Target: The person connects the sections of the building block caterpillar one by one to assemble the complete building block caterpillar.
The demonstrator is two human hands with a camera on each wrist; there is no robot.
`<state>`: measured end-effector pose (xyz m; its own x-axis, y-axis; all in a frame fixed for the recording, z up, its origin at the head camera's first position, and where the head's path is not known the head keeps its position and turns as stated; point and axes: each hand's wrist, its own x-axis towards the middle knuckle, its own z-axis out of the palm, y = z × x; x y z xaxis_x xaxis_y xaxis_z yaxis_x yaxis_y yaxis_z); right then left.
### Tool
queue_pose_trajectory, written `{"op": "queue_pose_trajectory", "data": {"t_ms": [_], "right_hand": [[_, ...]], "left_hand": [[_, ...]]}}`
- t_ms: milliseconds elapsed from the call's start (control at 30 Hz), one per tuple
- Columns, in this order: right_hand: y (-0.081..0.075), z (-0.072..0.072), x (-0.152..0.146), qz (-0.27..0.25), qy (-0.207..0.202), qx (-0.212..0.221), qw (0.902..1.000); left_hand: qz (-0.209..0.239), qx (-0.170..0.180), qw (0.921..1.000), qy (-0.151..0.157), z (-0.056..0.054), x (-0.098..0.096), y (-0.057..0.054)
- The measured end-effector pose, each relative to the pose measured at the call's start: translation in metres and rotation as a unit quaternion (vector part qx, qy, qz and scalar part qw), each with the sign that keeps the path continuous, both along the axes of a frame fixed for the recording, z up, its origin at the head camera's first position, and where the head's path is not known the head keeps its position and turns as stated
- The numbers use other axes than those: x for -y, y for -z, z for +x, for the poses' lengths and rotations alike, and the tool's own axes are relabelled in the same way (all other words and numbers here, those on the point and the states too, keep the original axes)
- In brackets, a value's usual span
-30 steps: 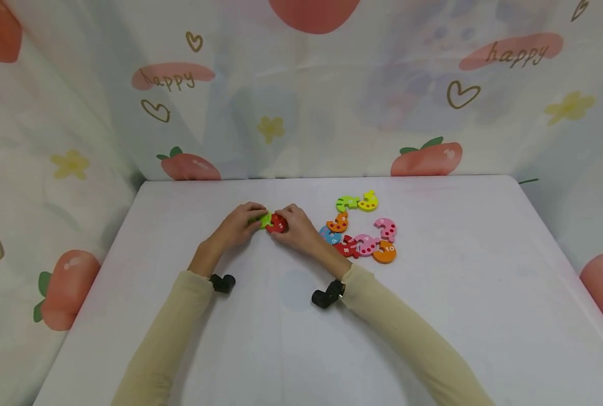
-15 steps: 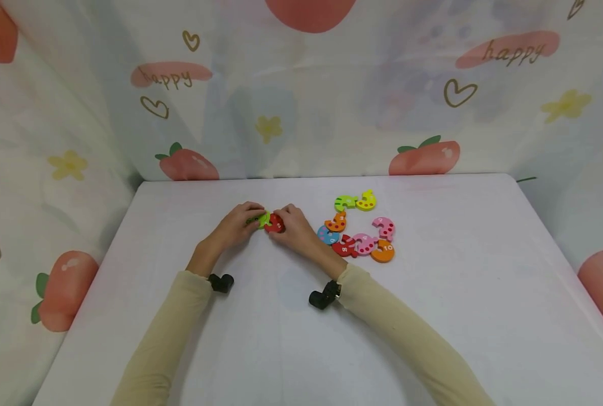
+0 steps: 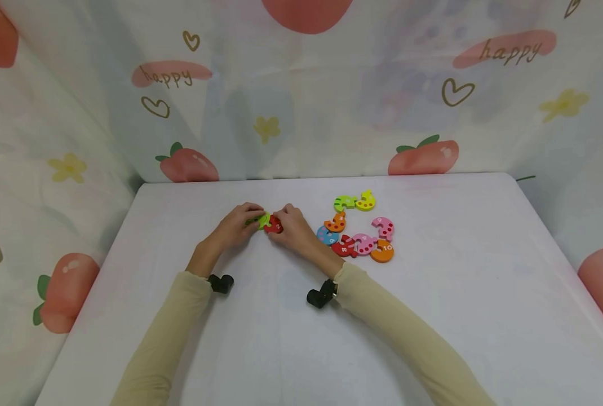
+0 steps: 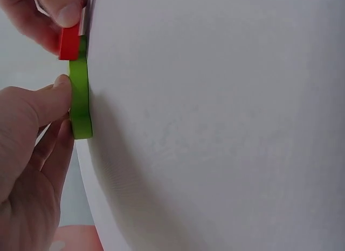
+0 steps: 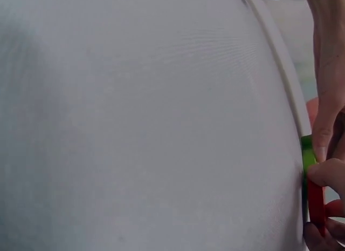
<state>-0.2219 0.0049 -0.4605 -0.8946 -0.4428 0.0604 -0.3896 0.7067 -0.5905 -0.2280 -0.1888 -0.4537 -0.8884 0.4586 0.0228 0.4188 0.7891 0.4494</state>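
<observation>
In the head view my left hand [image 3: 236, 225] holds a light-green wooden number puzzle piece [image 3: 264, 220] at the table's far left-centre. Thumb and fingers touch its outer side in the left wrist view. Against its right end, my right hand [image 3: 297, 230] pinches a red puzzle piece [image 3: 273, 225] marked 2. The left wrist view shows the red piece [image 4: 69, 43] sitting slightly higher than the green piece [image 4: 80, 97], overlapping its end. In the right wrist view, fingers cover much of the red piece [image 5: 316, 199].
Right of my hands lies a curved row of number pieces: green striped [image 3: 343, 203], yellow [image 3: 366, 201], orange [image 3: 335, 224], blue [image 3: 326, 235], red [image 3: 343, 247], pink [image 3: 364, 244], another orange [image 3: 382, 252] and another pink [image 3: 385, 228]. A white cloth covers the table [image 3: 281, 338]; a printed curtain [image 3: 322, 101] hangs behind.
</observation>
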Motion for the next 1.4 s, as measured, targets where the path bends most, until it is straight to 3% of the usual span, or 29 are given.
{"op": "queue_pose_trajectory", "data": {"t_ms": [200, 667, 1033, 1400], "right_hand": [[0.002, -0.003, -0.001, 0.001, 0.007, 0.018, 0.9998], [0.001, -0.006, -0.002, 0.006, -0.010, 0.010, 0.9999], [-0.015, -0.008, -0.001, 0.055, 0.005, 0.054, 0.9970], [-0.009, -0.008, 0.001, 0.046, 0.019, 0.078, 0.9957]], "left_hand": [[0.005, 0.005, 1.0000, -0.004, -0.001, 0.000, 0.000], [-0.002, 0.021, 0.9997, -0.014, -0.001, -0.001, -0.005], [0.001, 0.029, 0.9995, -0.016, 0.001, -0.002, -0.008], [-0.009, 0.042, 0.9980, -0.047, 0.003, -0.007, -0.007]]}}
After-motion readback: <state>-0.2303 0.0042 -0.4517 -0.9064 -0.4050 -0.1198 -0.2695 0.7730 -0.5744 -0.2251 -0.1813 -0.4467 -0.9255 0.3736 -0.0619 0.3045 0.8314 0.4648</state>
